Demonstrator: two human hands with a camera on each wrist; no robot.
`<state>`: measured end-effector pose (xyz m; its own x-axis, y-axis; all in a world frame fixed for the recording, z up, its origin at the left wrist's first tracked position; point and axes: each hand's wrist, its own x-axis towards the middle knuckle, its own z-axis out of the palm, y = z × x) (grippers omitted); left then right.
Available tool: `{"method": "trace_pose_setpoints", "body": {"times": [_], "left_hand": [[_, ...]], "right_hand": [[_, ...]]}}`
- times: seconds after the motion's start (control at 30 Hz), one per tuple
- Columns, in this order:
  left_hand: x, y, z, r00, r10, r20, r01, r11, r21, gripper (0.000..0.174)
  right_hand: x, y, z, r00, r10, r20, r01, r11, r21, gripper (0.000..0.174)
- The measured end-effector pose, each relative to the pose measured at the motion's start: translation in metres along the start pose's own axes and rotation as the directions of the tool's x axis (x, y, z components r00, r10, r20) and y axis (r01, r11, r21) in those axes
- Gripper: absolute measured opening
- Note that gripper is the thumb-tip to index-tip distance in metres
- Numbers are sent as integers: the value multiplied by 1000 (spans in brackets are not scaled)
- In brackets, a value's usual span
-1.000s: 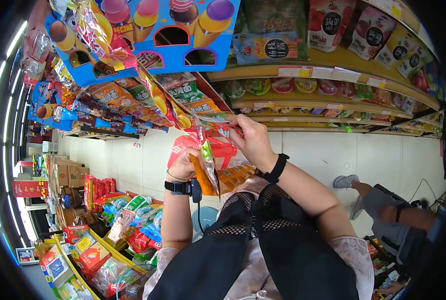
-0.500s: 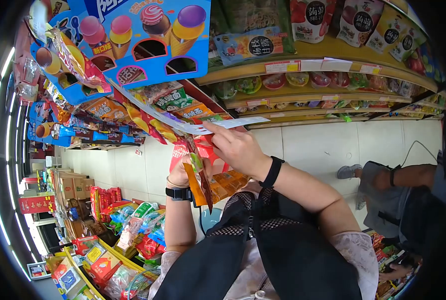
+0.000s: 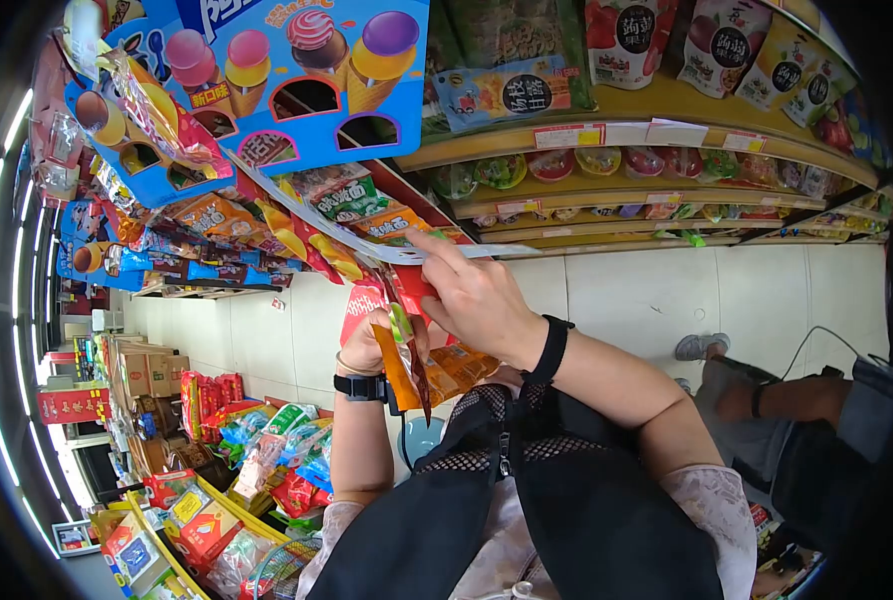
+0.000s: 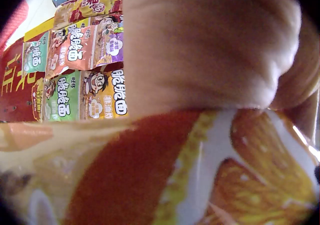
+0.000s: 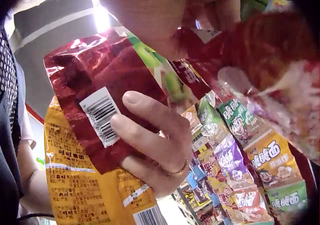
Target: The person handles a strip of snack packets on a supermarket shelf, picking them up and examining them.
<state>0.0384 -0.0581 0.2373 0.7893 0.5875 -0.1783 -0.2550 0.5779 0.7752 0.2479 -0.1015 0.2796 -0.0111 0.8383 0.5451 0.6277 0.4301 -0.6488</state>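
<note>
My left hand (image 3: 364,345) grips an orange snack packet (image 3: 456,372) and a dark red packet (image 5: 100,60) with a white barcode label. In the right wrist view, its fingers (image 5: 152,130) lie across the dark red packet. Orange slices are printed on a packet (image 4: 250,185) filling the lower left wrist view. My right hand (image 3: 481,300) holds a red packet (image 3: 411,285), its index finger stretched along a hanging strip (image 3: 341,238) with a white edge. In the right wrist view, the right fingers curl at shiny red wrapping (image 5: 285,70); their tips are partly hidden.
A blue ice-cream-cone display box (image 3: 306,80) stands at upper left, with noodle-snack packets (image 3: 351,197) below it. Shelves (image 3: 546,140) of jelly cups and pouches run along the upper right. Bagged goods (image 3: 276,450) fill a bin at lower left. Another person (image 3: 796,410) is at right.
My right hand has gone from pinching near the strip to lying along it with the index finger extended. The strip's white side now shows. The person at right has shifted.
</note>
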Motion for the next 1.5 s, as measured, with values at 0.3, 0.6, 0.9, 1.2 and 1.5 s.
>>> {"method": "trace_pose_setpoints", "body": {"times": [0.3,0.6,0.9,1.2,1.5], "left_hand": [[-5,0,-2,998,48,33,-46,998,-43,13],[-4,4,-2,997,41,64,-40,999,-13,18],[-4,-3,-25,986,136,95,-149,978,148,22],[-2,-7,-41,992,71,106,-85,987,134,23],[9,-1,-18,990,74,120,-86,991,102,25]], "right_hand": [[7,-2,-6,995,93,42,-93,996,-3,36],[18,1,-4,995,102,1,-102,995,21,22],[27,8,-11,991,135,-25,-134,990,54,15],[27,18,-15,986,159,-39,-157,986,53,13],[18,17,-7,998,53,-30,-55,996,-76,26]]}}
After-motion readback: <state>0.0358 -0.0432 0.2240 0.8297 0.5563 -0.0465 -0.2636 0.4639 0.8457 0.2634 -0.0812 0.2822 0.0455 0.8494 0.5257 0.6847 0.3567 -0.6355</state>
